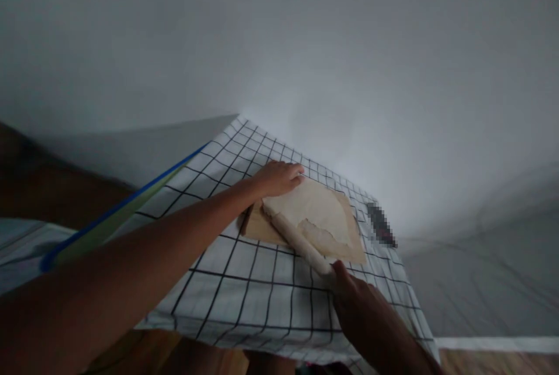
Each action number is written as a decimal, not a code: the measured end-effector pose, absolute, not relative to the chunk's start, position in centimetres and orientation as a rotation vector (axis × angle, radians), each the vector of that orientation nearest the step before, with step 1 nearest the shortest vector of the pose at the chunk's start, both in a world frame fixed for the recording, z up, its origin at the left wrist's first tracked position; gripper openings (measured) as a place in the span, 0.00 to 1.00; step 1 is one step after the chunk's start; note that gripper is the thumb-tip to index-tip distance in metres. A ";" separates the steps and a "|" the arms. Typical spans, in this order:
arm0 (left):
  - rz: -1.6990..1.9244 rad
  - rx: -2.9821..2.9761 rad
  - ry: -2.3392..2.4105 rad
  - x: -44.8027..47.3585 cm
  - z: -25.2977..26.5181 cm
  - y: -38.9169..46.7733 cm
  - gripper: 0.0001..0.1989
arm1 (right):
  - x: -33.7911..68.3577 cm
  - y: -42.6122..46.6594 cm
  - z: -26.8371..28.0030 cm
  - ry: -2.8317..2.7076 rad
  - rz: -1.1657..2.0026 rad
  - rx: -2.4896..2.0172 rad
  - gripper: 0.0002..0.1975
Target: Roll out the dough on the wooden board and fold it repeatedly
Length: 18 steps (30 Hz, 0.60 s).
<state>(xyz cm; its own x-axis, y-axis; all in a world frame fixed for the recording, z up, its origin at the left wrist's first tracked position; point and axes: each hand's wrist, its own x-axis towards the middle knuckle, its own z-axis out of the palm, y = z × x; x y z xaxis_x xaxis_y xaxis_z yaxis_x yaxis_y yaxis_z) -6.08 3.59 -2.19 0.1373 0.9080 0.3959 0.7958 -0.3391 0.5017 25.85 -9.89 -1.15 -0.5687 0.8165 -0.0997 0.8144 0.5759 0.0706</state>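
A thin, pale sheet of dough [317,203] with a ragged near edge lies over a wooden board [264,229]. Along its near-left side a rolling pin [301,244] slants across the board, its lower end reaching past the board's edge. My right hand [356,296] is wrapped around that lower end. At the far-left edge of the dough is my left hand [282,177], its fingers curled at the sheet; the exact contact under the palm is hidden.
A white cloth with a black grid [244,299] covers the table, which meets a pale wall [327,72]. A blurred-out dark object [381,225] lies near the right edge. A blue-edged strip [126,200] runs along the left side.
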 end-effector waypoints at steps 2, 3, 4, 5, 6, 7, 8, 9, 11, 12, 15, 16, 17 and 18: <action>1.034 2.095 1.605 -6.5 -1.9 3.6 0.21 | 25.4 -8.9 1.5 2.683 -0.069 1.405 0.15; 1.085 2.021 1.555 -6.7 -1.6 3.5 0.22 | 25.5 -8.1 2.7 2.685 -0.035 1.452 0.12; 1.135 1.971 1.503 -6.8 -1.2 3.4 0.22 | 25.8 -7.2 3.8 2.675 -0.021 1.483 0.08; 1.193 1.935 1.467 -6.7 -0.7 3.3 0.22 | 26.3 -6.2 4.6 2.666 -0.005 1.535 0.10; 1.243 1.922 1.438 -6.5 -0.2 3.1 0.22 | 26.8 -5.2 5.1 2.672 -0.023 1.565 0.16; 1.277 1.935 1.412 -6.0 0.3 2.9 0.22 | 27.2 -4.0 5.3 2.707 -0.059 1.579 0.22; 1.294 1.965 1.389 -5.4 0.9 2.6 0.22 | 27.6 -2.8 5.3 2.732 -0.114 1.594 0.28; 1.291 2.009 1.367 -4.5 1.4 2.4 0.22 | 27.8 -1.7 4.9 2.752 -0.133 1.628 0.32; 1.228 2.137 1.341 -2.3 2.0 1.8 0.22 | 27.9 0.3 3.8 2.839 -0.078 1.631 0.29; 1.189 2.205 1.359 -1.1 2.1 1.5 0.21 | 27.8 1.1 3.0 2.878 -0.042 1.626 0.24; 1.029 2.392 1.571 2.1 1.2 1.0 0.20 | 27.5 2.6 1.0 2.931 0.004 1.606 0.19; 0.970 2.438 1.650 2.8 0.7 1.0 0.19 | 27.5 2.8 0.5 2.939 0.016 1.603 0.19; 0.928 2.477 1.723 3.4 0.0 1.0 0.18 | 27.5 3.0 0.1 2.945 0.043 1.604 0.18; 0.902 2.501 1.791 3.7 -0.6 1.0 0.18 | 27.5 3.2 -0.3 2.949 0.081 1.618 0.18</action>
<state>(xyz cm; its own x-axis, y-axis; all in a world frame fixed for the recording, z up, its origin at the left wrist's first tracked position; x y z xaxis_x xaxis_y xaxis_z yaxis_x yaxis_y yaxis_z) 3.74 1.01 -0.59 0.2180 0.8531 0.4741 0.8890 -0.3740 0.2642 27.48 3.23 -0.27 -0.5182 0.8273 0.2169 0.8380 0.5419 -0.0647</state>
